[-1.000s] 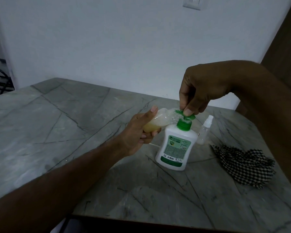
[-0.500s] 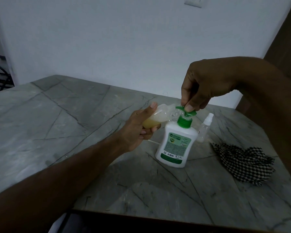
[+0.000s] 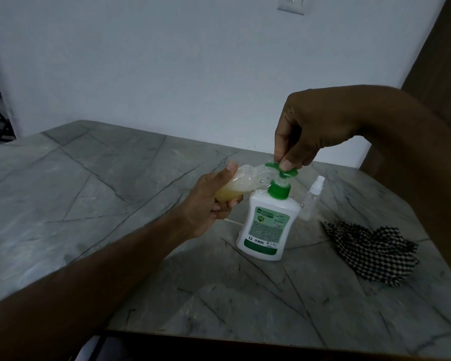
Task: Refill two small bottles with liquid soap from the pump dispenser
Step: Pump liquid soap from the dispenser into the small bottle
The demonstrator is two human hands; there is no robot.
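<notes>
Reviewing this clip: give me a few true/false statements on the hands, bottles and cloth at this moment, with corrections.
1. The left hand holds a small clear bottle tilted toward the pump spout. True.
2. The right hand rests flat on the table. False: its fingers are on the green pump head.
3. The held bottle contains yellowish liquid. True.
4. The small spray bottle lies on its side. False: it stands upright behind the pump dispenser.
5. The checkered cloth covers the dispenser. False: it lies apart, to its right.
</notes>
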